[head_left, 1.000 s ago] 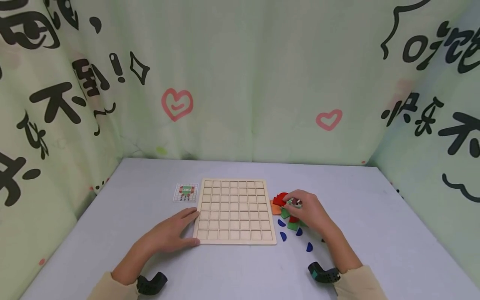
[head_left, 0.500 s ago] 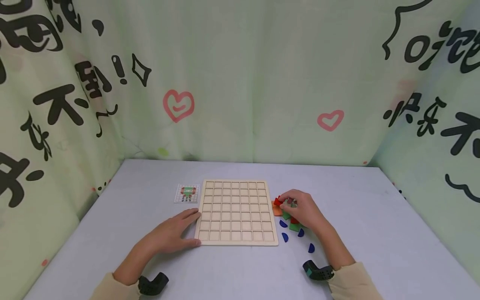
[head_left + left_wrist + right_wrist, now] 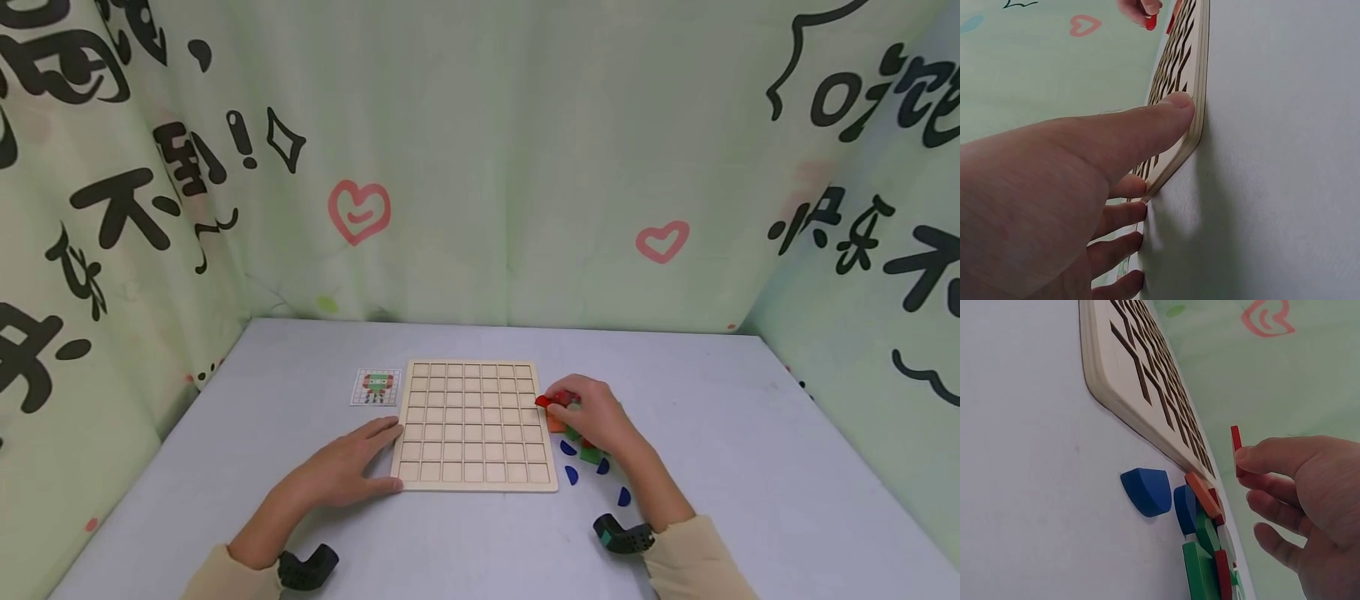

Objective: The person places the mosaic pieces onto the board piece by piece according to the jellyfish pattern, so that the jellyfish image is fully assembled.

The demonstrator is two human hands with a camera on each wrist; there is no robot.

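Note:
My right hand [image 3: 597, 417] pinches a thin red piece [image 3: 1236, 440] between thumb and fingertips, held above the right edge of the wooden grid board [image 3: 470, 423]. Straight fingers of my left hand [image 3: 339, 468] rest along the board's left side. In the left wrist view its thumb [image 3: 1175, 103] presses on the board's near left corner. Beneath and beside the right hand lies a loose pile with an orange piece [image 3: 1202, 494], a green piece [image 3: 1200, 572] and a blue piece [image 3: 1147, 490]. The right hand hides part of this pile in the head view.
A small printed card [image 3: 377, 387] with a robot-like figure lies left of the board. Several blue half-round pieces [image 3: 572, 475] are scattered near the board's right side. The white table [image 3: 450, 542] meets a patterned curtain [image 3: 465, 208] behind and at both sides.
My right hand has moved left from the pile toward the board's right edge, with a red piece now pinched in its fingertips. The left hand has stayed in place on the board.

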